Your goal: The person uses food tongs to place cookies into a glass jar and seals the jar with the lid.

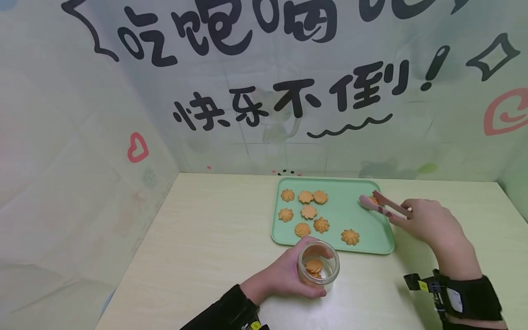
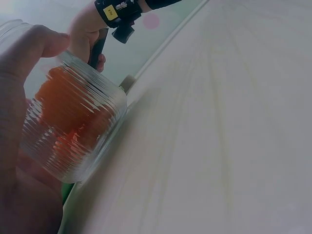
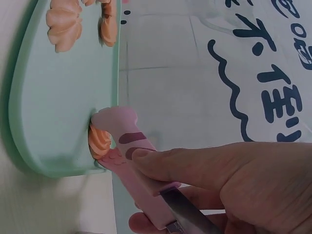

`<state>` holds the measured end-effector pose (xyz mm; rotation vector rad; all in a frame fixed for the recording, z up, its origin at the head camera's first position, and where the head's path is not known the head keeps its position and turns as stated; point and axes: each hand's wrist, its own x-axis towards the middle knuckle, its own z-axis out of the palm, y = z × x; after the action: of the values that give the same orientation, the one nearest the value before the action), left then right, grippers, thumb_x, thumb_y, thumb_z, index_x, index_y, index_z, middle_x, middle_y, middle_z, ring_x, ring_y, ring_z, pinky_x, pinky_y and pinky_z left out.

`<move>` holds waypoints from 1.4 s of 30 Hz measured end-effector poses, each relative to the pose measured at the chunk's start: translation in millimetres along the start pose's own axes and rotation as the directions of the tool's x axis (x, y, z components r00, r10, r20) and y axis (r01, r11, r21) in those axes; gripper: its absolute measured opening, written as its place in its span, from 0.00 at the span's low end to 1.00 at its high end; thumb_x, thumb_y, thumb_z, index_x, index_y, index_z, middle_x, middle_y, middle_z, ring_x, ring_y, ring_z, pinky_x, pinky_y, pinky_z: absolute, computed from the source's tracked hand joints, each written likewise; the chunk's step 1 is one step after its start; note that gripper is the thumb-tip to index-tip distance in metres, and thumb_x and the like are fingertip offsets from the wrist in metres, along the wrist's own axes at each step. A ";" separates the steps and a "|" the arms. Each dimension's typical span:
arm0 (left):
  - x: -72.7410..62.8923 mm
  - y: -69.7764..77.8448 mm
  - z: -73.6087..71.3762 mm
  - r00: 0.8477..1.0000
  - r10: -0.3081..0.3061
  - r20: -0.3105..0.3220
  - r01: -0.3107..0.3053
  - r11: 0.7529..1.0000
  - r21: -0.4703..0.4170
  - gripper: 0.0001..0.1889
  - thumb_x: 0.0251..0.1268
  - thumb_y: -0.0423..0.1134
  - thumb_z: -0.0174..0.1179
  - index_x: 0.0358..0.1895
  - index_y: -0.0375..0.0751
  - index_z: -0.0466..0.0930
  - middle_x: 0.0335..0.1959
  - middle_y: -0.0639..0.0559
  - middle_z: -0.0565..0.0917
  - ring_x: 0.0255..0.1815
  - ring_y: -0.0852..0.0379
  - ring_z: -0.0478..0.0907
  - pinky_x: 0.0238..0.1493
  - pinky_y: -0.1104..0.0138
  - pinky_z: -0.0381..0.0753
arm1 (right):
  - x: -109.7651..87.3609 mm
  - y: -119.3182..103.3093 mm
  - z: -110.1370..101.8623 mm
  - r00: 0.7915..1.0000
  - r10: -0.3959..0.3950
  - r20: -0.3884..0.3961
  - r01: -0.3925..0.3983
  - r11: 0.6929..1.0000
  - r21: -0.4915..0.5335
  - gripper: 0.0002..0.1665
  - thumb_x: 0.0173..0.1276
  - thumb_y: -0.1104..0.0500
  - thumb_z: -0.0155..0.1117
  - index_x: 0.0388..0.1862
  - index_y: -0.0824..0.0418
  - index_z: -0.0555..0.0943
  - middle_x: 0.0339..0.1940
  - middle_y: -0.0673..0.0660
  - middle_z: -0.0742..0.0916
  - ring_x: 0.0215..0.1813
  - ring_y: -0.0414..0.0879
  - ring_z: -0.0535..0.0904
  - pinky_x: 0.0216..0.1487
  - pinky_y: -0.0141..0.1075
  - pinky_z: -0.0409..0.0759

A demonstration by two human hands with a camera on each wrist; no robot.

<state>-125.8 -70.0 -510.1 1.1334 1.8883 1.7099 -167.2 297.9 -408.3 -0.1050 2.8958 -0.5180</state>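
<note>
In the head view my left hand [image 1: 284, 273] grips a ribbed glass jar [image 1: 330, 279] around its side, mouth up. Several cookies [image 1: 314, 266] lie inside the jar; the left wrist view shows them through the glass. My right hand [image 1: 433, 224] holds pink tongs [image 1: 392, 208] over the right end of a green tray [image 1: 330, 183]. Between the tips of the tongs is a swirled cookie [image 3: 100, 141], near the tray's rim. Several more cookies [image 1: 308, 211] are spread over the tray, mostly on its left half.
The tray rests on a pale wooden table [image 1: 198, 229]. Behind it stands a backdrop [image 1: 247, 156] with black lettering, and a light sheet [image 1: 82, 183] hangs along the left side. One cookie [image 1: 350, 237] lies apart near the tray's front edge.
</note>
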 end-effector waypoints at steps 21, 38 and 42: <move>0.6 2.4 0.4 1.000 -0.028 -0.008 0.028 0.999 -0.017 0.47 0.51 0.26 0.84 0.72 0.52 0.66 0.68 0.48 0.81 0.71 0.55 0.78 0.77 0.57 0.76 | -0.1 -5.3 1.4 1.000 0.029 -0.006 -0.029 0.999 0.046 0.29 0.76 0.48 0.71 0.55 0.75 0.84 0.33 0.62 0.87 0.32 0.55 0.78 0.27 0.42 0.73; 0.2 2.5 0.8 1.000 -0.007 -0.002 0.007 1.000 -0.012 0.45 0.53 0.26 0.83 0.71 0.48 0.66 0.67 0.43 0.81 0.71 0.52 0.79 0.76 0.57 0.77 | -1.7 -6.6 -0.8 0.999 0.029 0.020 -0.030 0.998 0.049 0.31 0.76 0.45 0.70 0.57 0.73 0.84 0.37 0.63 0.88 0.36 0.57 0.80 0.30 0.44 0.75; 0.0 3.6 0.3 1.000 -0.018 -0.002 0.018 1.000 -0.020 0.46 0.52 0.26 0.83 0.72 0.50 0.66 0.67 0.43 0.81 0.71 0.52 0.78 0.75 0.58 0.77 | -1.6 -7.1 -0.7 1.000 0.022 0.012 -0.023 0.998 0.051 0.30 0.76 0.46 0.71 0.56 0.73 0.84 0.36 0.62 0.88 0.35 0.56 0.79 0.30 0.43 0.74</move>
<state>-124.4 -70.0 -506.7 1.1038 1.8735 1.7170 -165.5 291.7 -404.8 -0.0675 2.8667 -0.5857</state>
